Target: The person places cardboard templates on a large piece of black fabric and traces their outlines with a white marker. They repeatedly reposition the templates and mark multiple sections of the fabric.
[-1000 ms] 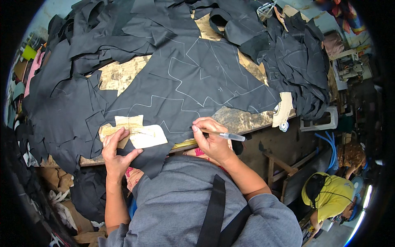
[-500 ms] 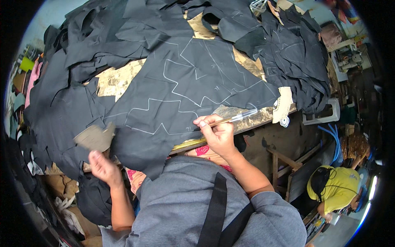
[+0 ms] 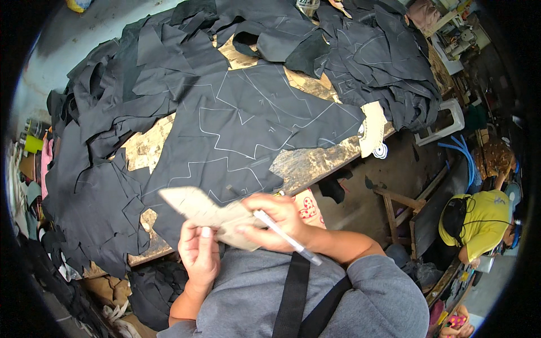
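At a cluttered worn wooden workbench [image 3: 315, 163], a person in a grey top holds a flat, beige cardboard pattern piece with a pointed end [image 3: 205, 211] up off the work, close to the chest. The left hand [image 3: 198, 253] is closed on its lower edge, thumb and fingers pinching it; the right hand [image 3: 276, 222] is curled shut around a slim white marking pen [image 3: 284, 236] while its fingers also steady the card.

Below lies a large sheet of black leather-like material marked with pale zigzag outlines [image 3: 242, 135], ringed by heaps of black offcuts [image 3: 101, 186].

The risks, as a judgement: the pen tip, carried in the same hand as the card, could streak the sheet, and loose offcuts near the edge could slide off the bench.

As for containers, few can be made out. A white plastic stool [image 3: 445, 121] stands by the bench's far end; small tubs at the left rim are too blurred to read.

A worker in yellow [image 3: 479, 219] bends nearby.
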The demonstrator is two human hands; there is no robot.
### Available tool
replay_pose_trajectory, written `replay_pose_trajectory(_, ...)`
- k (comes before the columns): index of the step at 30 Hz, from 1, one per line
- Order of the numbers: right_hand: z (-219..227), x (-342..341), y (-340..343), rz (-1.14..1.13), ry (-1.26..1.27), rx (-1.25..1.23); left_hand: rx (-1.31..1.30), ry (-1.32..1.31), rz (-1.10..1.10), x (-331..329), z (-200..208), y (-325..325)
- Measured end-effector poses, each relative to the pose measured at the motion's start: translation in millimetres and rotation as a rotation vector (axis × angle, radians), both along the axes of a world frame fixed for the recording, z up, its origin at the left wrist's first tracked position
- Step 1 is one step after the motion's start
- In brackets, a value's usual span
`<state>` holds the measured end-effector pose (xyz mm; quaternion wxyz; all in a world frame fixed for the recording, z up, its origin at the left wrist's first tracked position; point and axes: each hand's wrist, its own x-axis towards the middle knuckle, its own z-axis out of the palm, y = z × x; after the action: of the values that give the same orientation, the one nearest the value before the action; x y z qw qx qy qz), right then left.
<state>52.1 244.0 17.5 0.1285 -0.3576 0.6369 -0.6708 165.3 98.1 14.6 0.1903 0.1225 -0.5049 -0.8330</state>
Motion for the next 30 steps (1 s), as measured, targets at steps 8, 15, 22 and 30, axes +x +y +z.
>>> replay_pose_trajectory(8,-17,-129,155,-1.134,0.032,0.017,-1.306,-0.865,0.385,16,-24,-68)
replay_pose_trajectory(15,-61,-173,204,-1.134,-0.246,0.243,-1.312,-0.901,0.38,19,-20,-79)
replay_pose_trajectory(22,-38,-175,152,-1.335,0.316,1.266,-0.895,-0.696,0.363,27,-29,-98)
replay_pose_trajectory(30,-33,-176,105,-1.14,0.692,0.692,-0.955,-0.694,0.504,44,-20,-165)
